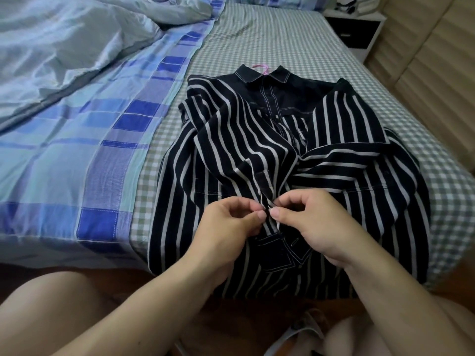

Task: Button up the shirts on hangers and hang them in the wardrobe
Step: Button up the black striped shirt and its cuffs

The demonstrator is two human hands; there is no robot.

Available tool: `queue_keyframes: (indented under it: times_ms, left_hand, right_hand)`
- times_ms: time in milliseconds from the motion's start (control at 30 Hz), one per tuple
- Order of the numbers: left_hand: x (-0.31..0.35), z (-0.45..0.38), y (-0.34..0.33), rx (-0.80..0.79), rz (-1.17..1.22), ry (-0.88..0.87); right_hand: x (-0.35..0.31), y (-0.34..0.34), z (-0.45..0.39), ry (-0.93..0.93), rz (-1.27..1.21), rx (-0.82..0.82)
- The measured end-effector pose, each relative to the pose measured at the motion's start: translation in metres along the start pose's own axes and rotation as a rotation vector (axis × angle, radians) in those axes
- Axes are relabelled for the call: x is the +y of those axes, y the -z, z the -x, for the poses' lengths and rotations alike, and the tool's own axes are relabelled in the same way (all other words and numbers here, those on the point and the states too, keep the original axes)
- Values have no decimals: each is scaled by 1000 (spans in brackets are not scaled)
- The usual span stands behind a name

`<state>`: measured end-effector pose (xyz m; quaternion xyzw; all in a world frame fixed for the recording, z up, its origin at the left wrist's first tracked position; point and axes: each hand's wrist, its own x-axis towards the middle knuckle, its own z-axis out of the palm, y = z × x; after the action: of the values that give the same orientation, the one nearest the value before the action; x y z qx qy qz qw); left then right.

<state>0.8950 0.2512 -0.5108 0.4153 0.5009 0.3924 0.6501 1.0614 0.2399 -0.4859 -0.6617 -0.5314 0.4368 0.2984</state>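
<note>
Dark navy cloth with white stripes fills the middle of the view: a striped shirt (295,160) lies front-up on the green-and-white checked sheet (270,42) of a bed, its collar pointing toward 12 o'clock and its hem hanging over the near edge of the mattress at 6 o'clock. A pink hanger (261,67) shows only as a hook poking out just beyond the collar; the rest of it is hidden inside the shirt. Both sleeves are folded across the front, bunching the fabric around the placket. The left hand (232,222) comes in from 7 o'clock and the right hand (312,219) from 5 o'clock, and they meet at the placket low on the shirt front. Each hand has its thumb and forefinger curled in, pinching an edge of the shirt's opening, the fingertips of the two hands almost touching; the button itself is too small to make out. At 9 to 11 o'clock of the shirt lies a blue plaid duvet (84,140), rumpled toward the far left corner. At 1 o'clock, beyond the bed's far corner, stands a white bedside table (359,29) with a dark drawer front.
</note>
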Motion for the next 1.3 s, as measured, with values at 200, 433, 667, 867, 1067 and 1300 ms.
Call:
queue_keyframes:
  times_ms: [200, 433, 667, 867, 1067, 1300]
  left_hand:
    - [-2, -1, 1, 51, -106, -111]
    - [0, -5, 5, 94, -173, -159]
    - [7, -9, 9, -5, -59, -82]
    - [10, -8, 9, -27, -74, -75]
    - [3, -7, 10, 57, -199, -117]
    - [9, -9, 13, 9, -75, -99]
  right_hand:
    - [0, 0, -2, 14, 8, -1]
    - [-2, 11, -2, 58, 31, -183]
    - [6, -2, -3, 457, 291, 98]
    - [16, -9, -6, 562, 353, 202]
    - [18, -17, -7, 569, 353, 198]
    - [15, -3, -12, 669, 358, 159]
